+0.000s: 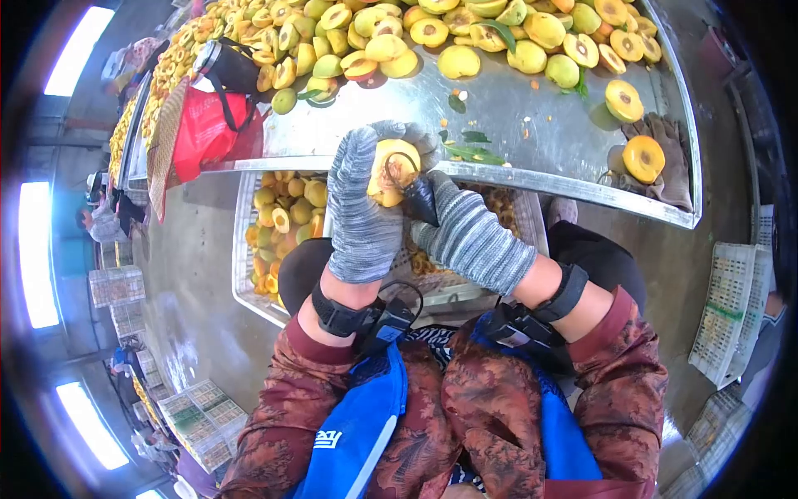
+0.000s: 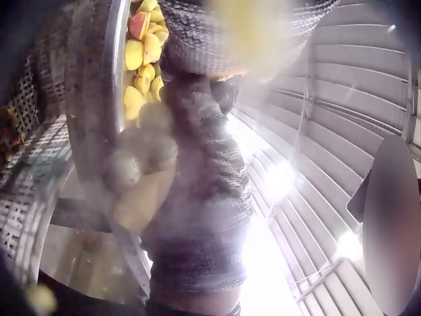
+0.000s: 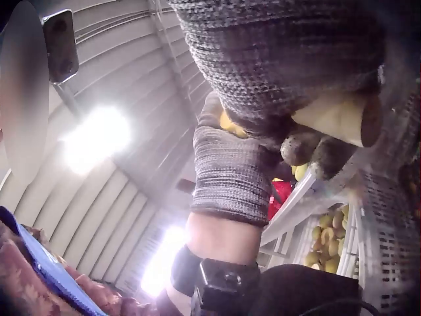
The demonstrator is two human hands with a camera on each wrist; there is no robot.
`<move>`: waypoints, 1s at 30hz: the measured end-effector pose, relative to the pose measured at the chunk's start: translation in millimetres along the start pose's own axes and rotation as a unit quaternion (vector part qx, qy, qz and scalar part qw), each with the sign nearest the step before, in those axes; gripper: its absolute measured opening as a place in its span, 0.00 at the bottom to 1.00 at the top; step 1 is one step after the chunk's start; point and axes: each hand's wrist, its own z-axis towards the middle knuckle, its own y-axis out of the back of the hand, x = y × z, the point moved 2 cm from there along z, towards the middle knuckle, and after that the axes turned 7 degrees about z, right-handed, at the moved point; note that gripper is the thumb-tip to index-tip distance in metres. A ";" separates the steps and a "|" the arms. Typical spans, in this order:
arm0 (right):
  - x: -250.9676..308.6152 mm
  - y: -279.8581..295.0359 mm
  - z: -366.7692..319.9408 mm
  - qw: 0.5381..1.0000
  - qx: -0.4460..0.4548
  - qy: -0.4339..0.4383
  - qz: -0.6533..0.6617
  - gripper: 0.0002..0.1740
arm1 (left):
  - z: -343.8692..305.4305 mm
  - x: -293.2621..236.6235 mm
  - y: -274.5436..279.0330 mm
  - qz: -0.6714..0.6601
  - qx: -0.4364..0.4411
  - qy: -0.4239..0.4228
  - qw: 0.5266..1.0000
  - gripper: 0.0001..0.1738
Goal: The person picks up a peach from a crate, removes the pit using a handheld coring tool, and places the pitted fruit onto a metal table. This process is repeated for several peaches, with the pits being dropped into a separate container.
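In the head view, my gloved left hand (image 1: 362, 204) cups a yellow peach half (image 1: 389, 170), its cut face turned up toward me. A thin, dark curved wire or blade (image 1: 391, 169) lies against the cut face. My gloved right hand (image 1: 478, 229) meets the fruit from the right, with a black covering (image 1: 421, 200) around the thumb area. In the right wrist view, a pale, thick tool handle (image 3: 342, 118) juts from that hand's curled fingers. The tool's working end is largely hidden by the fruit and hands.
Many peach halves (image 1: 357, 41) are heaped on the metal table (image 1: 349, 125). A crate (image 1: 243, 274) of fruit stands below its front edge. Dark gloves (image 1: 677, 158) and loose halves lie at right; a red bag (image 1: 212, 125) and black flask (image 1: 224, 65) at left.
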 end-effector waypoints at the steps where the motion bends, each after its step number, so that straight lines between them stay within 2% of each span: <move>1: -1.1 -0.9 -1.5 1.000 0.012 -0.001 -0.008 0.31 | -2.0 0.4 0.6 0.049 -0.008 -0.009 0.999 0.23; 2: -1.3 -1.8 -3.2 1.000 0.025 -0.001 -0.017 0.34 | -3.1 2.6 1.9 0.051 -0.007 -0.004 0.999 0.23; 4: 2.9 -1.0 -7.3 1.000 0.028 -0.010 -0.008 0.35 | -4.8 2.8 4.8 0.237 -0.010 -0.094 0.967 0.24; 8: -3.9 -6.2 -13.7 0.998 0.032 0.017 0.044 0.35 | -12.1 3.5 11.4 0.323 -0.018 -0.139 0.936 0.20; 10: -6.6 -9.3 -16.4 0.993 0.063 0.025 0.093 0.35 | -16.0 3.1 14.6 0.378 -0.021 -0.172 0.910 0.19; 11: -5.1 -9.9 -19.3 0.994 0.045 0.056 0.083 0.33 | -18.1 2.9 15.8 0.404 -0.022 -0.188 0.895 0.19; 14: 0.6 -5.6 -20.8 0.995 0.074 0.035 0.051 0.31 | -22.0 1.8 16.2 0.475 -0.024 -0.241 0.846 0.20; 15: -5.6 -10.3 -20.8 0.995 0.066 0.062 0.043 0.29 | -22.4 1.0 15.5 0.497 -0.025 -0.261 0.828 0.21; 17: -8.2 -11.4 -21.2 0.993 0.082 0.052 0.070 0.30 | -24.6 -0.2 14.7 0.539 -0.029 -0.297 0.788 0.24; 18: -9.1 -12.4 -21.7 0.989 0.101 0.043 0.095 0.31 | -25.9 -1.3 13.3 0.540 -0.029 -0.294 0.788 0.24; 19: -3.5 -7.0 -22.8 0.991 0.108 0.044 0.058 0.32 | -23.5 2.4 14.1 0.200 0.016 -0.120 0.972 0.25; 20: -5.3 -7.6 -22.2 0.991 0.108 0.044 0.058 0.32 | -21.6 8.9 10.9 -0.178 0.057 0.073 0.980 0.26; 21: -7.9 -9.1 -21.8 0.991 0.107 0.046 0.059 0.30 | -20.5 15.3 16.7 -0.143 0.038 0.110 0.983 0.32; 22: -7.5 -10.7 -22.2 0.991 0.109 0.047 0.060 0.29 | -20.6 18.3 21.7 -0.144 0.035 0.109 0.983 0.32; 23: -4.7 -10.9 -23.4 0.991 0.113 0.048 0.058 0.29 | -20.0 18.2 27.7 -0.050 0.026 0.047 0.997 0.32; 25: 1.6 -7.3 -23.4 0.993 0.099 -0.018 0.064 0.39 | -13.9 16.9 36.0 0.139 0.012 -0.081 0.987 0.32; 26: 0.6 -10.5 -23.2 0.993 0.099 -0.018 0.064 0.39 | -12.8 17.0 38.5 0.231 0.005 -0.140 0.963 0.32; 28: 1.6 -14.4 -23.9 0.990 -0.021 0.103 0.090 0.37 | -15.2 16.6 41.6 0.409 -0.009 -0.248 0.878 0.33; 29: 3.1 -12.3 -24.7 0.995 -0.001 0.060 0.085 0.38 | -15.8 15.8 40.5 0.490 -0.014 -0.300 0.818 0.33; 30: 2.3 -12.3 -24.2 0.995 -0.002 0.060 0.085 0.38 | -15.6 15.8 39.1 0.490 -0.013 -0.300 0.818 0.33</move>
